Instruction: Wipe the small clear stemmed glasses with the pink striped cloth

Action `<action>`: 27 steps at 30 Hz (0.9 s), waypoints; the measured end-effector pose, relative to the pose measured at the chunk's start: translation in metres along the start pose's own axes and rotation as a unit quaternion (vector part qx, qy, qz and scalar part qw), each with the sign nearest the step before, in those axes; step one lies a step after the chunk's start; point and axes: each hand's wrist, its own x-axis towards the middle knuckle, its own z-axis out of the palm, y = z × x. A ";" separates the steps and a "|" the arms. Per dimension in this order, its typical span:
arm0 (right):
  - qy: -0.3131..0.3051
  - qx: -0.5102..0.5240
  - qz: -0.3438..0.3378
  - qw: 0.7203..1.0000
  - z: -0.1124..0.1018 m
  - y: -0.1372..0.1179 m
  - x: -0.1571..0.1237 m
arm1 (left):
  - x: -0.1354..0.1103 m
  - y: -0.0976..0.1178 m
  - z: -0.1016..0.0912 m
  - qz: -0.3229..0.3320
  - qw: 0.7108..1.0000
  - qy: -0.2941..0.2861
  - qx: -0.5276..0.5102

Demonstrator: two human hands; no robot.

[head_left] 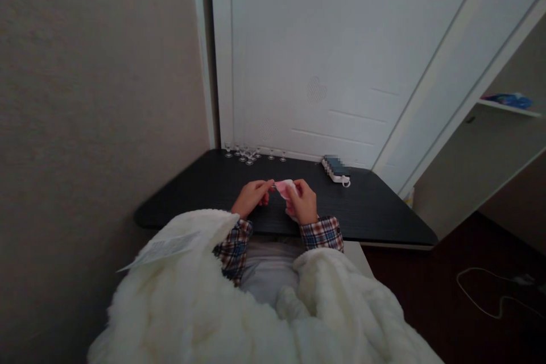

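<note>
The cloth (285, 187) was pink and white and all bunched up. The right hand (303, 203) held it, and its pink end poked out toward the left hand (251, 195). A tiny pale thing (274, 186) was between that hand's fingers and the cloth, too small to make out.

Dim, flat light; soft, grainy blur.

The right grip (304, 203) pinches a pink-and-white cloth (283, 188) over the black tabletop (375, 205), the left grip (251, 198) at its nine o'clock; small glasses (249, 158) stand at eleven, a device (336, 167) at two.
</note>
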 end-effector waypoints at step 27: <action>0.009 0.020 0.010 1.000 0.000 0.002 0.000 | -0.002 0.006 -0.001 -0.015 0.999 -0.023 0.028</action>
